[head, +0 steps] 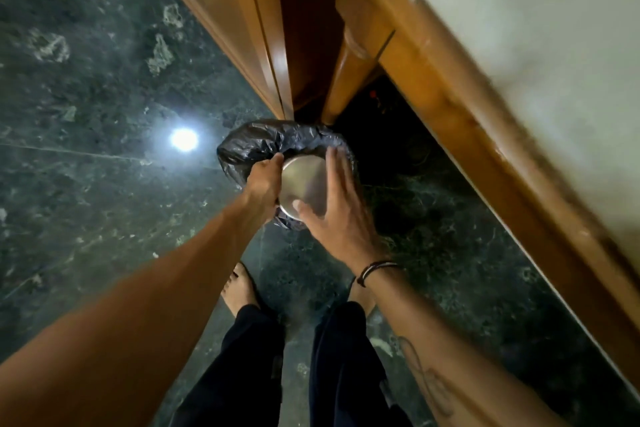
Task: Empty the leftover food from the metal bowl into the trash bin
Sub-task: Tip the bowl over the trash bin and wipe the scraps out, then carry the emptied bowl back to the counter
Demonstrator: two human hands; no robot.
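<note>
The metal bowl (302,184) is turned upside down over the trash bin (256,144), which is lined with a black plastic bag. Only the bowl's shiny underside faces me; its inside and any food are hidden. My left hand (261,180) grips the bowl's left rim. My right hand (337,210) lies flat against the bowl's bottom with its fingers spread, the thumb on the near edge. The bin stands on the floor just in front of my feet.
A wooden door (242,21) and its frame (426,80) rise right behind the bin, beside a pale wall (554,45). The floor is dark green marble (86,97) with a bright lamp reflection (184,139). My bare left foot (239,289) is near the bin.
</note>
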